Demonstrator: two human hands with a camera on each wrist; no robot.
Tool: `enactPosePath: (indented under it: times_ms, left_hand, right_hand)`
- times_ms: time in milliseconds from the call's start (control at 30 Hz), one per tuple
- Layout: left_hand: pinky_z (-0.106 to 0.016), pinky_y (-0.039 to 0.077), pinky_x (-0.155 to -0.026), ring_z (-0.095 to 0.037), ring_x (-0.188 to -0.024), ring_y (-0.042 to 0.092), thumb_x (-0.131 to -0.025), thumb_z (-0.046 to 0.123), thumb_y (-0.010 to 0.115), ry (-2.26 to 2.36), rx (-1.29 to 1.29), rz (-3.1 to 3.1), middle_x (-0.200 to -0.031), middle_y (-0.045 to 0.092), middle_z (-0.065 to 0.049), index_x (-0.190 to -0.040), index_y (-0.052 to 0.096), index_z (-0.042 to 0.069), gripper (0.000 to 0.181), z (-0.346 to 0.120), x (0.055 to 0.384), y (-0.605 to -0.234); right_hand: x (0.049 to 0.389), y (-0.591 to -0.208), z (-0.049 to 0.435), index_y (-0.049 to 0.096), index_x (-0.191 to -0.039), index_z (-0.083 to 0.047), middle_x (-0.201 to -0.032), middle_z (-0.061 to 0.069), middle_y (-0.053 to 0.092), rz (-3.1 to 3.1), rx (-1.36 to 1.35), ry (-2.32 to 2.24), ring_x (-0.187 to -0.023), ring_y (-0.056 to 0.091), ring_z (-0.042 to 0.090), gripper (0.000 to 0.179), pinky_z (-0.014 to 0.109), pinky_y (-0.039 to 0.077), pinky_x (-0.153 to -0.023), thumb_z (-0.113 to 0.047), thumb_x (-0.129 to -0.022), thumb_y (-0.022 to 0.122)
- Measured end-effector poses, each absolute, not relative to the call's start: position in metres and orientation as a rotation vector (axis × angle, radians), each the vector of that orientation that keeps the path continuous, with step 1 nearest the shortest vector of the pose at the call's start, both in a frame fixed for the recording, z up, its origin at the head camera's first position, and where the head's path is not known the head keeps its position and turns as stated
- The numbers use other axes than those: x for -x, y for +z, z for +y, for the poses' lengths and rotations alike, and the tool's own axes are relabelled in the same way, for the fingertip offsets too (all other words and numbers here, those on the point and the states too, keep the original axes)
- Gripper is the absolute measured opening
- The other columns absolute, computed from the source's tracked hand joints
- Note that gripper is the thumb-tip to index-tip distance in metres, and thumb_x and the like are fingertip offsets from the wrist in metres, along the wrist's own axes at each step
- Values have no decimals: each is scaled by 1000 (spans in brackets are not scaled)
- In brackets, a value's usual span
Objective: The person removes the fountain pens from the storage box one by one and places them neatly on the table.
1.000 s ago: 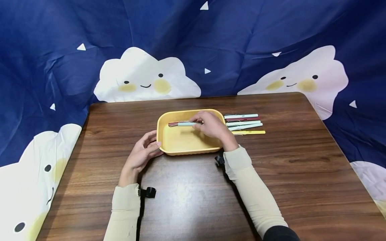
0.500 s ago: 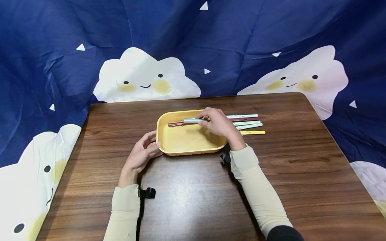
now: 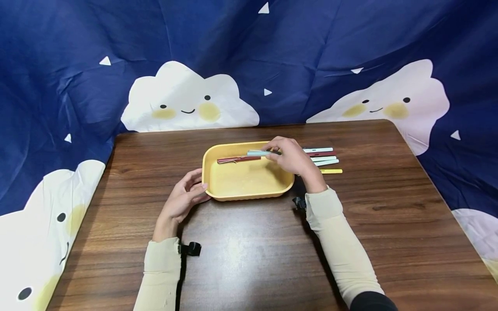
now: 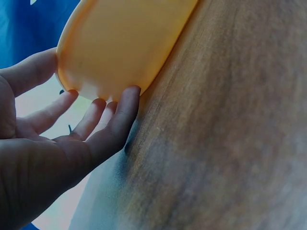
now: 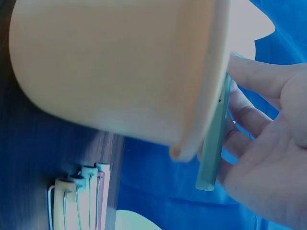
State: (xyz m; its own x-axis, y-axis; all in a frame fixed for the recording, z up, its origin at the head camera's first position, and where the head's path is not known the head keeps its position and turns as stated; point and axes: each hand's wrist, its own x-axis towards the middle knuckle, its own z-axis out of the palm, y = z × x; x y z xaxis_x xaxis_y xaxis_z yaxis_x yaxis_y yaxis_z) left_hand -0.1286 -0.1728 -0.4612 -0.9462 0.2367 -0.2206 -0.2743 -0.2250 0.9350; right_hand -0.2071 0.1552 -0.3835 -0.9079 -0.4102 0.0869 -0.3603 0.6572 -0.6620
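My left hand holds the left end of a yellow tray. In the left wrist view the thumb is at the rim and the fingertips press the outer wall. Over the tray's right back part, my right hand pinches a light blue pen between thumb and fingers, cap end pointing left. The right wrist view has this pen just past the tray's rim. A red pen with a metal clip lies in the tray.
Right of the tray several pens lie side by side on the wooden table: pale ones, a dark red one and a yellow one. A blue curtain with clouds hangs behind the table.
My right hand has lifted the light blue pen from beside the red pen and carried it right, towards the tray's right end. The left hand and tray have stayed in place.
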Motion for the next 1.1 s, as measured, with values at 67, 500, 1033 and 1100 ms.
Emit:
enactPosePath:
  times_ms: [67,500,1033,1100]
  left_hand:
    - [-37,59,-86,-23,-112,59,-99,-5,57,2234,44,1712,-143,39,-25,-153,33,1,60,-172,129,-461]
    - [-38,59,-87,-24,-112,59,-99,-5,58,2234,54,1706,-144,39,-25,-153,34,1,60,-172,128,-461]
    - [-36,59,-86,-27,-116,58,-99,-5,57,2226,47,1710,-146,38,-26,-154,34,2,60,-173,129,-461]
    - [-36,59,-86,-27,-116,58,-99,-5,57,2225,46,1711,-146,38,-26,-154,34,2,60,-174,129,-461]
  right_hand:
    - [207,-383,157,76,-115,-5,-109,10,68,2794,646,-1101,-96,60,26,21,39,48,-83,-4,-94,71]
    - [208,-385,171,75,-112,-3,-107,10,69,2804,615,-1125,-95,60,27,19,40,48,-82,-4,-94,72]
    - [212,-392,203,73,-113,-1,-103,13,65,2839,584,-1071,-93,56,29,18,42,46,-82,-4,-96,68]
    - [213,-393,207,73,-113,-1,-103,13,65,2842,571,-1060,-93,56,28,18,42,46,-82,-4,-97,68]
